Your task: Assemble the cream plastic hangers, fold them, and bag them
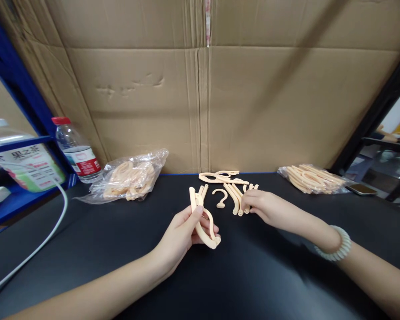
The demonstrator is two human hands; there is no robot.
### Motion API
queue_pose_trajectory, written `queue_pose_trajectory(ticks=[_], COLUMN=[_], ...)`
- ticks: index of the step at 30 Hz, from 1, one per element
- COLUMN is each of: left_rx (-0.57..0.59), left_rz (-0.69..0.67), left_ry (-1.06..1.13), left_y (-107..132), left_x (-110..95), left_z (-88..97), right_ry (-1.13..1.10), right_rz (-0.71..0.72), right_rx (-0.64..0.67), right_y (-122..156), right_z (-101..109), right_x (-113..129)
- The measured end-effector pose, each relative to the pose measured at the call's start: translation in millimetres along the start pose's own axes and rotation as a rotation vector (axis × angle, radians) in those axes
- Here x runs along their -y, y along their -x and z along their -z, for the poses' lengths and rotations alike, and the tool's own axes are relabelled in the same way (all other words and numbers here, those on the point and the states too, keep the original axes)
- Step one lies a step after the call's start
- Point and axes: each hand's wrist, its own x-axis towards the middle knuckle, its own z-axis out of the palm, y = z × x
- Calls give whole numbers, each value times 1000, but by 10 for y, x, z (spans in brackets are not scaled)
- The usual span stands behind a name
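My left hand [183, 233] is closed round a cream plastic folding clothes hanger [196, 218], its arms folded close together and held above the table. Over to the right, my right hand [262, 205] has its fingertips closed on one of several loose hanger arms [235, 200] lying side by side on the black table; the fingers partly cover that piece. Between the two hands lies a single cream hanger hook [221, 198]. Behind the loose arms, more hanger pieces [220, 178] rest near the cardboard.
A clear bag of cream hanger parts [130, 178] sits at the left, another bag [311, 178] at the right beside a phone [362, 190]. A red-capped bottle [78, 153] stands by the blue rack [20, 146]. A white cable [58, 222] crosses the left side. Cardboard [136, 102] walls the back.
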Motion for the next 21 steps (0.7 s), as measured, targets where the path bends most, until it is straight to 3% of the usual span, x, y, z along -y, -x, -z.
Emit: queue_pose_trajectory(ticks=[7,12,16,21], left_rx=[4,20,36,114], left_rz=[5,29,0,-23], left_ry=[-19,-62,-123,-205], left_y=[14,12,-6,-10], left_x=[-18,-29,-1,21], left_z=[-18,-22,10,29], right_ry=[96,82,87,90], right_rz=[-1,221,375,378], right_rx=[-75,-228,-130,-96], right_y=[18,25,31,23], right_z=[16,-50,-170,-270], right_x=[117,520,768,756])
